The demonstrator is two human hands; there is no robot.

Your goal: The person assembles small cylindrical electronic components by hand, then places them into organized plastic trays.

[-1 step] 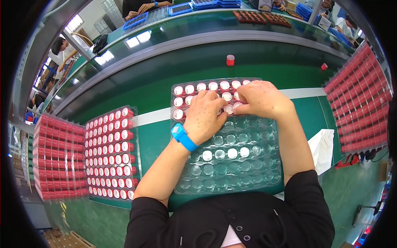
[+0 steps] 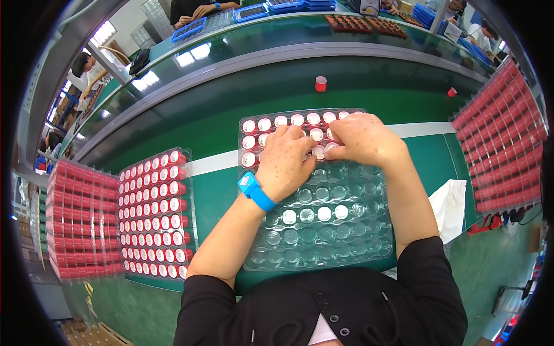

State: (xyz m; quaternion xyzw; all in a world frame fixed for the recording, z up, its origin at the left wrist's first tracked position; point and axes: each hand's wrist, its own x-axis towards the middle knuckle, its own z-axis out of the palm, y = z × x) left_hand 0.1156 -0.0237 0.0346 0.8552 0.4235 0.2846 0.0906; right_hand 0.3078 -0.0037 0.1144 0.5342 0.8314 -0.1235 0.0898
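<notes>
A clear plastic tray (image 2: 323, 230) lies in front of me, its far rows filled with red cylinders (image 2: 248, 126) with white round tops. Its nearer pockets hold none of them. My left hand (image 2: 284, 155), a blue watch-like band on its wrist, bends over the third row, thumb and fingertips closed on a white-topped red cylinder (image 2: 318, 153). From the other side my right hand (image 2: 366, 138) pinches at the same row, thumb and forefinger around another white-topped cylinder (image 2: 331, 147). Both palms hide parts of the filled rows.
Filled trays of red cylinders stand at left (image 2: 153, 219) and, tilted, at right (image 2: 505, 144). Two loose red cylinders lie farther back, one upright (image 2: 321, 85), one tipped (image 2: 452, 92). A white cloth or bag (image 2: 449, 207) hangs by my right arm. Other people work behind a raised ledge (image 2: 242, 68).
</notes>
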